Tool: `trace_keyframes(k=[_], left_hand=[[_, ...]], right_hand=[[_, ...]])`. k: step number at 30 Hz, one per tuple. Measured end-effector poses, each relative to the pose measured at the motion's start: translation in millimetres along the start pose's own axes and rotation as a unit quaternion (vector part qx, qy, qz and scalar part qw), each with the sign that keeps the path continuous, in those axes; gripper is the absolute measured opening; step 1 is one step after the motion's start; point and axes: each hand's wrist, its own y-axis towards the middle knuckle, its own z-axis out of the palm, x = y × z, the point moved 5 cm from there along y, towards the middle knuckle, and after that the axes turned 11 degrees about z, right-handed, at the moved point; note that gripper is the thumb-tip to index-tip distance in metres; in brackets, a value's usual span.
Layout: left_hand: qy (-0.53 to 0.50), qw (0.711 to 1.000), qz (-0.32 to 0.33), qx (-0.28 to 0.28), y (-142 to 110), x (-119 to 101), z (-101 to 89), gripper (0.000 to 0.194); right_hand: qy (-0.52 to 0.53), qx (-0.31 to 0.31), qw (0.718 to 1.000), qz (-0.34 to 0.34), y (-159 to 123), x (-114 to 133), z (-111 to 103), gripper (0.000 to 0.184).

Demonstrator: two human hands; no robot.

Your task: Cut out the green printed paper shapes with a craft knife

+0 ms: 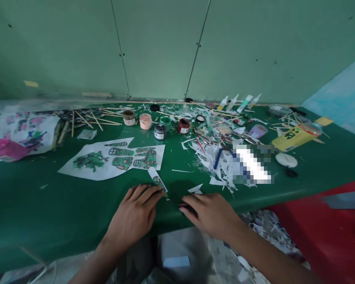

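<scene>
Paper strip (156,178), held by left hand (137,209)
Right hand (211,213) clasps dark object (183,205); tabletop (47,205) edge at six o'clock, room at nine.

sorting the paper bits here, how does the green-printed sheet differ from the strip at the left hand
The sheet is far larger; the strip is narrow. The sheet carries several printed shapes; the strip's visible part seems to show one. The sheet lies untouched; the strip is partly hidden by the left hand. Both are white paper with green printing.
</scene>
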Motion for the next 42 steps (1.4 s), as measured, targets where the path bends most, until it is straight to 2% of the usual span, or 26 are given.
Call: trace_keyframes(k=[3, 8, 10, 14, 18, 30, 38, 42], left_hand=[[0.012, 1.0, -0.006, 0.0, -1, 0, -0.3, 0.041], [0.018, 1.0, -0.008, -0.003, -1, 1, 0.9, 0.041], [0.019, 1.0, -0.009, -0.004, -1, 2, 1.2, 0.041], [0.031, 0.999, -0.011, -0.016, -1, 2, -0.2, 0.041], [0.038, 0.999, -0.006, -0.019, -2, 2, -0.3, 0.04], [0.045, 0.998, -0.036, -0.015, 1, 1, -1.4, 0.039], [0.063, 0.996, -0.066, -0.023, 1, -2, -3.8, 0.037], [0.064, 0.995, -0.076, -0.029, -1, -1, -3.7, 0.034]], right_hand=[[-0.01, -0.006, 1.0, -0.002, 0, 4, 2, 0.024], [-0.018, 0.004, 1.0, 0.009, 2, 11, 16, 0.037], [0.001, 0.002, 1.0, 0.021, 1, 8, 17, 0.033], [0.009, 0.015, 0.999, 0.034, 0, 2, 16, 0.024], [-0.015, 0.014, 1.0, 0.013, 3, 6, 15, 0.031], [-0.076, 0.025, 0.997, -0.005, 8, 10, 10, 0.025], [-0.064, 0.04, 0.997, 0.0, 11, 9, 8, 0.027], [-0.024, 0.063, 0.998, 0.004, 13, 4, 4, 0.018]])
